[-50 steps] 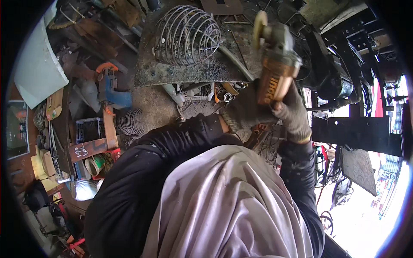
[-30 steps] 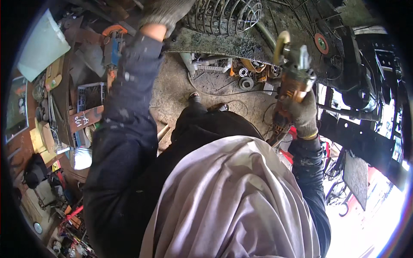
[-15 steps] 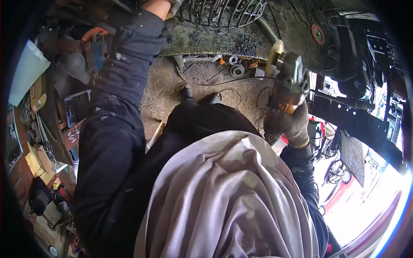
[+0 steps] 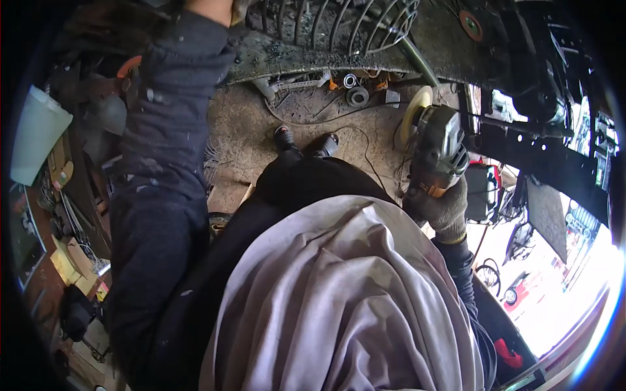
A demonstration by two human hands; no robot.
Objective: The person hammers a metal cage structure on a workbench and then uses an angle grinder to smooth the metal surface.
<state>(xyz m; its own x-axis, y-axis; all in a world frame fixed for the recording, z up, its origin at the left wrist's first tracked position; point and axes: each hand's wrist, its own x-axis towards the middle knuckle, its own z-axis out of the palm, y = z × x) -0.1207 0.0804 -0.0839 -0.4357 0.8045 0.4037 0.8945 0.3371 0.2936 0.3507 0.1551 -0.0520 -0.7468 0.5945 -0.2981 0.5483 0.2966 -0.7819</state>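
My right hand [image 4: 438,212], in a knitted work glove, is wrapped around the body of an angle grinder [image 4: 440,146]. A pale yellow disc [image 4: 417,114] on the grinder stands on edge at the front of the dark workbench [image 4: 293,58]. On the bench lies a piece made of curved metal bars [image 4: 345,29], and a metal pipe [image 4: 417,60] sticks out beyond it. My left arm reaches over the bench's left part, and only a bit of my gloved left hand [image 4: 240,12] shows at the top edge, beside the curved bars. Its fingers are hidden.
A loose red-rimmed disc [image 4: 471,25] rests on the bench at the right. Below it, ring-shaped metal parts [image 4: 357,96] and a cable [image 4: 313,122] lie on the floor ahead of my feet. A pale bucket [image 4: 40,135] and cluttered shelving are at the left. Black metal framework [image 4: 541,150] stands right.
The grinder has come slightly back toward me and its disc has turned more upright. The curved bars and bench sit somewhat differently in the picture as the view shifted. My left arm stays stretched out.
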